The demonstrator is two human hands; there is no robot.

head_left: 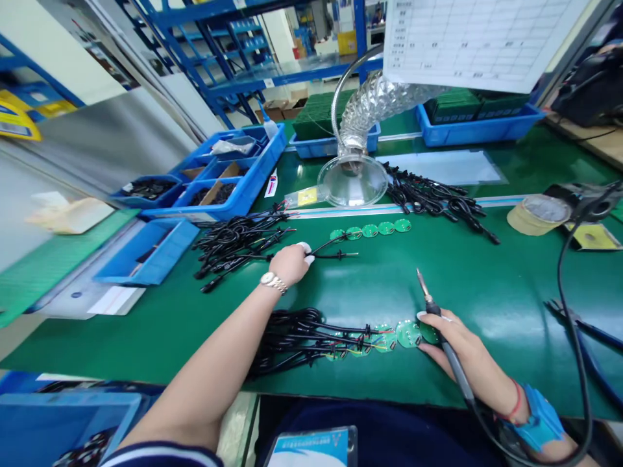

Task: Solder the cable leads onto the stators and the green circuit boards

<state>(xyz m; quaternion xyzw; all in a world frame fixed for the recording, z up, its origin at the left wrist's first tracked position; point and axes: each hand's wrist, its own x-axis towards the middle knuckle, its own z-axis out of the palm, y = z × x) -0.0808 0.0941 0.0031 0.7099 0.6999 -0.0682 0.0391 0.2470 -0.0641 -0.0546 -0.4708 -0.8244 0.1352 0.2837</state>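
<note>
My left hand is closed on a black cable, whose end reaches toward a row of round green circuit boards. Beside it another cable end with bare wires lies on the bench. In my right hand is a soldering iron, its tip pointing up and away from me. The fingers of that hand also rest at a nearer row of round boards; whether they grip a board I cannot tell. Black cables lie with their coloured wires over these nearer boards.
A black cable pile lies left, another behind. A clear fume hood hangs from a foil duct. Blue bins stand left. Right are pliers, a round yellowish container and the iron's cord.
</note>
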